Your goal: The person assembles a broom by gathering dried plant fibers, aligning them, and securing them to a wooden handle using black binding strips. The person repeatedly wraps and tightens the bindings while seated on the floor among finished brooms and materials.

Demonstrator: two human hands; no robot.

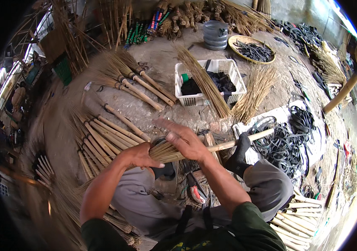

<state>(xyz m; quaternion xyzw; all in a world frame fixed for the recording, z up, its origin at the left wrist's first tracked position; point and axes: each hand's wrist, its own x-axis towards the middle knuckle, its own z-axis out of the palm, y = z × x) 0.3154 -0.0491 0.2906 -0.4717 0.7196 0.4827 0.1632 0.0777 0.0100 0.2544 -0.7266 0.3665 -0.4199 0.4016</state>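
Observation:
A broom lies across my lap. Its straw bristles point(166, 154) are between my hands, and its pale stick handle point(224, 146) runs right, past my dark-socked foot point(240, 154). My left hand point(135, 155) is closed around the bristles, with the thumb on the near side. The right hand point(181, 141) lies over the bundle where the bristles meet the handle. Its fingers stretch out to the left, slightly smeared by motion. The underside of the bundle is hidden. Between my legs is a tool with a red and white handle point(197, 195).
Several brooms point(115, 131) lie on the left. Ahead stands a white basket point(237, 94) of black strips, with straw bundles point(256, 90) beside it. Black rubber strips point(277, 146) heap on a white sheet at right. Bamboo sticks point(297, 221) lie at lower right.

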